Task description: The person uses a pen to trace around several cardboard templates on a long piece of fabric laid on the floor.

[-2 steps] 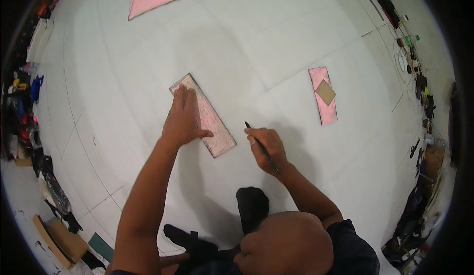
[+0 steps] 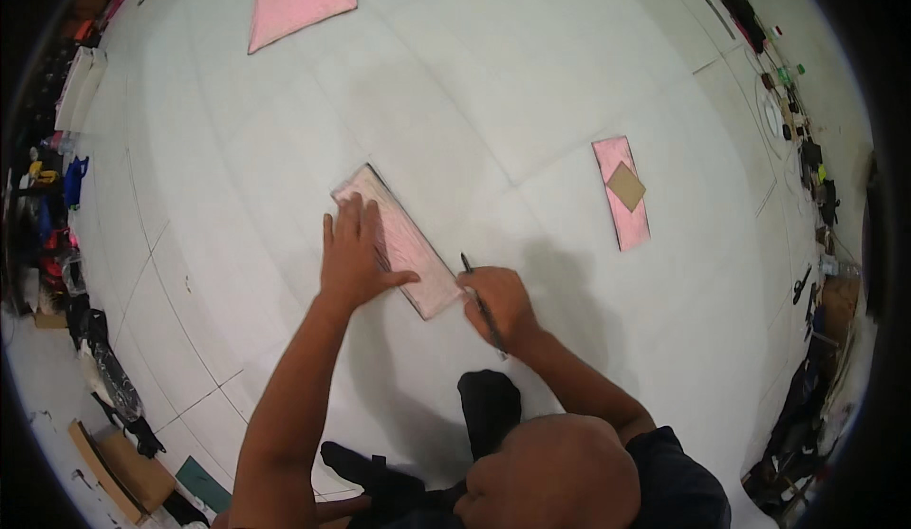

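A long pink rectangular piece [image 2: 410,241] with dark edges lies slanted on the white floor, under my left hand [image 2: 356,259]. That hand rests flat along its left side, fingers spread, with the thumb near the close end. In my right hand [image 2: 503,303] is a slim black pen [image 2: 485,313], gripped between thumb and fingers, its tip pointing up and away. The right fingertips are beside the near right corner of the pink piece; whether they touch it I cannot tell.
Rightward lies a smaller pink strip [image 2: 634,229] with a tan diamond-shaped piece [image 2: 626,186] on it. A wider pink panel [image 2: 304,3] is at the far left. Assorted items line both walls, including a cardboard box [image 2: 133,472] at the lower left. My dark-covered foot [image 2: 490,406] is close by.
My right hand with the pen has come closer to the near right corner of the pink piece. My left hand stays on the piece; the whole view has shifted slightly.
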The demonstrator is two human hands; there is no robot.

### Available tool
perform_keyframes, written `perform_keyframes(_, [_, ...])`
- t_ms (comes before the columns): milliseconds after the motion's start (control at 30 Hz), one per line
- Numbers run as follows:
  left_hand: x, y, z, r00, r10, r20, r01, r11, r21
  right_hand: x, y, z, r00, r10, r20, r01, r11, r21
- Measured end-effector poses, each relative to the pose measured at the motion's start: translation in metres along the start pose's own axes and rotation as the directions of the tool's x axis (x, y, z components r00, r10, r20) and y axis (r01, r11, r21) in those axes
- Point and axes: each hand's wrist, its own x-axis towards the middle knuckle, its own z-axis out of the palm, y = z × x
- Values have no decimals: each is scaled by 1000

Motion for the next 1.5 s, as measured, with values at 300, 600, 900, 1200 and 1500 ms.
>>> perform_keyframes(300, [39, 47, 7, 992, 89, -85, -93, 994, -50, -6, 28, 3, 997, 71, 22, -56, 915, -399])
perform_keyframes(600, [53, 14, 3, 987, 75, -144, -98, 983, -157, 10, 28, 9, 996, 86, 1, -78, 911, -406])
perform_keyframes(900, [54, 4, 13, 973, 60, -221, -102, 978, -181, 13, 24, 11, 995, 95, 12, -81, 903, -422])
perform_keyframes(1200, [56, 0, 19, 956, 84, -281, -151, 963, -224, 13, 25, 13, 995, 99, 28, -75, 881, -466])
perform_keyframes(1500, [56, -1, 19, 968, 71, -241, -115, 978, -175, 15, 29, 14, 993, 115, 15, -98, 904, -416])
